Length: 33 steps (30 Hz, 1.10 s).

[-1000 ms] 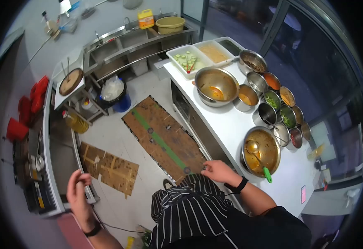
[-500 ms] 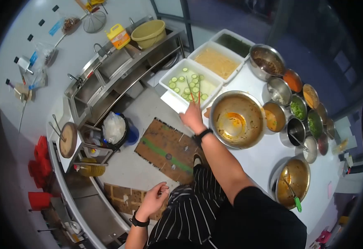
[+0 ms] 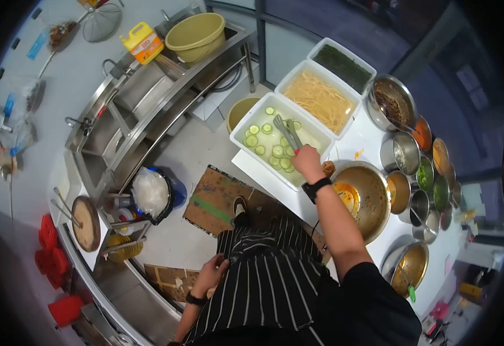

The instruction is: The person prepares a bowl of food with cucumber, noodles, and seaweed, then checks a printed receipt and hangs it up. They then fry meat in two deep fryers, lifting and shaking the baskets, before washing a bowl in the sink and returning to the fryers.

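My right hand (image 3: 309, 163) grips a pair of tongs (image 3: 286, 131) with red on the handles. The metal heads are spread and reach into a white tub (image 3: 240, 125) of cucumber slices (image 3: 278, 151), many lying in pale liquid. Just below this hand stands a large steel mixing bowl (image 3: 373, 225), with orange-red sauce (image 3: 347, 197) in its bottom. My left hand (image 3: 210, 272) hangs low beside my striped apron (image 3: 252, 277), fingers loosely bent and nothing seen in them.
Behind the cucumber tub sit tubs of pale yellow strips (image 3: 318, 101) and dark green shreds (image 3: 341, 66). Steel bowls of toppings (image 3: 425, 173) line the right side, near a bowl with a green-handled utensil (image 3: 411, 293). Sinks (image 3: 142, 92) and a lined bin (image 3: 151, 193) stand left.
The tongs have shifted among the cucumber slices and now lean to the upper left. The view has turned, and my left hand is now closer against the apron.
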### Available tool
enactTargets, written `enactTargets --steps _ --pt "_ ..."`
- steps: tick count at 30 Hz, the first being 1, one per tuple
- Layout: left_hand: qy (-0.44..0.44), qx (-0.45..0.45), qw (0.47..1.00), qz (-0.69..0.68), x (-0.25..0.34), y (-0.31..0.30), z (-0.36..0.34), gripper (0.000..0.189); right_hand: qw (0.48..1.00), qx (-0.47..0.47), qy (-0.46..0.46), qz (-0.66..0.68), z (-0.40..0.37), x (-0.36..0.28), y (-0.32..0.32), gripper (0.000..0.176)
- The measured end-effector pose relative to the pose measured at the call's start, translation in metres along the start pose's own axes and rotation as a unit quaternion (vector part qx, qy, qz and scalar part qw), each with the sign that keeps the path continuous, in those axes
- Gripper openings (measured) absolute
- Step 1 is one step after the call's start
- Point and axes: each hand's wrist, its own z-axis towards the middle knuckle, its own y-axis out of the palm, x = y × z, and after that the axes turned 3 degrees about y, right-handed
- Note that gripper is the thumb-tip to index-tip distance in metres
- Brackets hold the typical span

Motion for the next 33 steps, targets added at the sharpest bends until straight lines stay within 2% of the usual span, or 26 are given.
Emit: enactTargets --steps 1,3,4,5,6,7,9,10,13,15,19,23,26,27,29,33 --pt "0.005 -0.012 1.000 0.002 -0.006 -0.017 0.021 0.042 1.000 0.005 0.012 -0.002 -0.001 0.005 0.001 0.027" --pt "-0.002 -0.029 1.000 0.007 -0.005 -0.047 0.059 0.042 0.989 0.147 -0.014 0.014 -0.012 0.015 0.007 0.032" --pt "-0.006 -0.016 1.000 0.025 -0.001 -0.062 0.078 0.041 0.989 0.151 -0.007 0.005 -0.018 0.013 0.006 0.032" --pt "-0.012 -0.004 0.999 0.043 0.005 -0.076 0.095 0.041 0.991 0.117 0.010 0.061 -0.031 0.002 -0.002 0.037" --pt "0.016 0.036 0.999 0.001 0.003 -0.083 0.109 0.039 0.989 0.082 0.030 0.120 -0.040 -0.005 -0.001 0.044" --pt "0.018 0.023 1.000 -0.001 0.000 -0.089 0.124 0.039 0.989 0.085 0.041 0.114 -0.042 -0.009 0.005 0.044" --pt "0.040 0.028 0.999 -0.002 -0.005 -0.100 0.148 0.039 0.943 -0.116 0.163 0.267 -0.044 -0.013 0.022 0.050" --pt "0.018 -0.016 1.000 0.012 0.001 -0.111 0.156 0.041 0.930 -0.147 0.184 0.283 -0.045 -0.018 0.029 0.050" --pt "0.032 -0.035 0.999 -0.020 -0.012 -0.124 0.176 0.044 0.916 -0.145 0.245 0.283 -0.037 -0.039 0.039 0.050" --pt "0.022 -0.055 0.998 -0.001 -0.019 -0.133 0.185 0.045 0.910 -0.151 0.246 0.298 -0.017 -0.031 0.057 0.046" --pt "0.012 -0.101 0.994 0.026 -0.023 -0.149 0.202 0.046 0.905 -0.117 0.232 0.336 0.007 -0.049 0.060 0.033" --pt "0.024 -0.117 0.992 0.029 -0.025 -0.163 0.222 0.047 0.891 -0.080 0.240 0.378 -0.007 -0.046 0.056 0.026" --pt "0.036 -0.117 0.990 0.071 -0.013 -0.171 0.235 0.047 0.870 -0.058 0.255 0.418 -0.047 -0.033 0.044 0.024" --pt "0.009 -0.127 0.990 0.055 -0.002 -0.174 0.238 0.047 0.860 -0.063 0.257 0.436 -0.065 -0.030 0.035 0.022" --pt "-0.014 -0.145 0.988 0.045 0.001 -0.174 0.247 0.047 0.852 -0.018 0.255 0.457 -0.104 -0.018 0.025 0.024" --pt "0.063 -0.159 0.980 0.097 -0.020 -0.165 0.274 0.047 0.815 0.131 0.329 0.458 -0.180 -0.004 -0.009 0.019"
